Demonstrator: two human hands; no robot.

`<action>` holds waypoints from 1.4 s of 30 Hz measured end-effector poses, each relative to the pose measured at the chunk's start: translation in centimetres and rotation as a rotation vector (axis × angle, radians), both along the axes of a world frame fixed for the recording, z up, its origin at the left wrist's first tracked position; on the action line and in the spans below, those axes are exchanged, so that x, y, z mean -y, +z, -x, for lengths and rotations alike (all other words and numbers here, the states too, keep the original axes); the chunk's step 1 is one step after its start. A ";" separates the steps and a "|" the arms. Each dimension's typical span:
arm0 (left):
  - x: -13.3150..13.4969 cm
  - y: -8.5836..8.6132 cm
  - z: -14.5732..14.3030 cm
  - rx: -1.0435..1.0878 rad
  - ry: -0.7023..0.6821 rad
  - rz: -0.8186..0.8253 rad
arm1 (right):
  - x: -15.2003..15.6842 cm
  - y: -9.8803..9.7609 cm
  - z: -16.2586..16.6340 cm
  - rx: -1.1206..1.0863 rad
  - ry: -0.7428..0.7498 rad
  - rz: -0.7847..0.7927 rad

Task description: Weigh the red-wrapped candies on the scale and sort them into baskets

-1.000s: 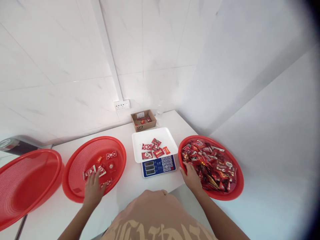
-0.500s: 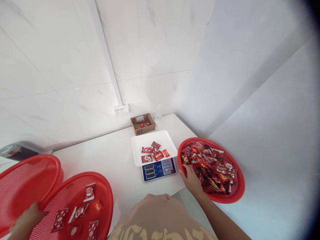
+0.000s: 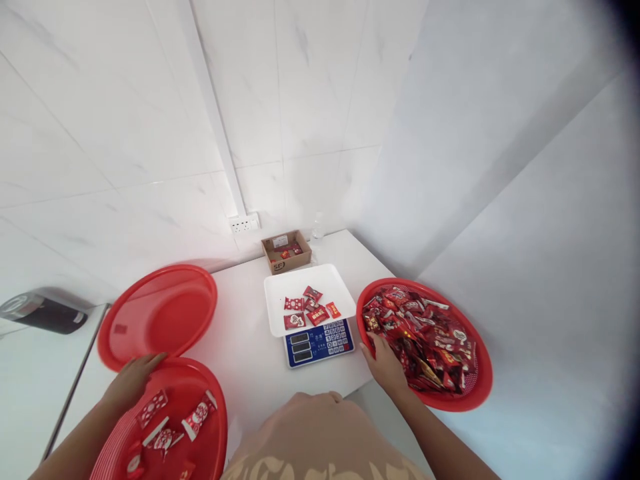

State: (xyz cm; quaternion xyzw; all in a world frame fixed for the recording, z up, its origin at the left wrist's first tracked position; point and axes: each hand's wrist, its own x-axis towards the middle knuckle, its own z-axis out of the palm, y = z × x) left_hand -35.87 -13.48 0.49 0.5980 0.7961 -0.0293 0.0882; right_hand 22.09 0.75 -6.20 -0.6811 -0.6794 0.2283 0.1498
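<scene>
one far basket (image 3: 173, 317) has moved ahead of the left hand (image 3: 133, 381); the near basket (image 3: 223, 407), with packs (image 3: 164, 439), sits just beside it, so both seem easy to reach. can't tell if that hand grips. the right hand (image 3: 384, 363) grips the right basket (image 3: 486, 373). between hands sits the scale (image 3: 318, 345).

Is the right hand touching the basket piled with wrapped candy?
Touching. The head view shows the right hand on the left rim of the basket, fingers over its edge.
</scene>
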 end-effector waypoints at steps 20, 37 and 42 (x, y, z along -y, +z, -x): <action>-10.7 -2.1 -11.9 0.340 -0.052 0.057 | 0.0 -0.2 -0.1 -0.011 -0.013 -0.008; -19.0 -5.2 -27.3 0.191 -0.535 -0.166 | 0.1 0.3 0.2 -0.005 -0.036 0.045; -20.5 -5.6 -27.8 0.125 -0.560 -0.150 | 0.1 0.6 0.2 -0.014 -0.047 0.063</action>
